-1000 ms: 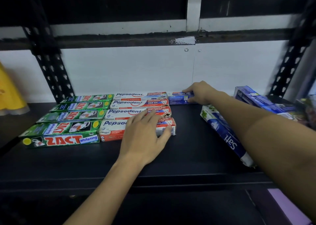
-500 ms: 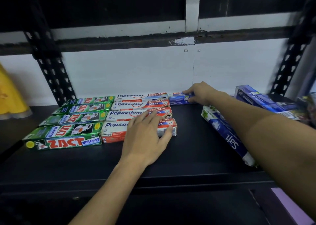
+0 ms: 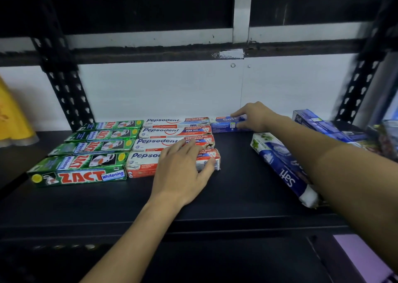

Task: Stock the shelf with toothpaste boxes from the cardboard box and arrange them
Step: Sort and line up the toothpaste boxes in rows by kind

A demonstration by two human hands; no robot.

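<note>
Under right hand (image 3: 257,117), half-hidden blue box (image 3: 221,126)

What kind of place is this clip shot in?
Likely a small shop or stockroom: a black shelf on slotted metal uprights, neat rows of green Zact boxes and Pepsodent boxes, more blue boxes at the right.

Dim where I'm working, black shelf (image 3: 237,196) swallows detail, white back wall (image 3: 161,93) brightest, edges bend and blur.
</note>
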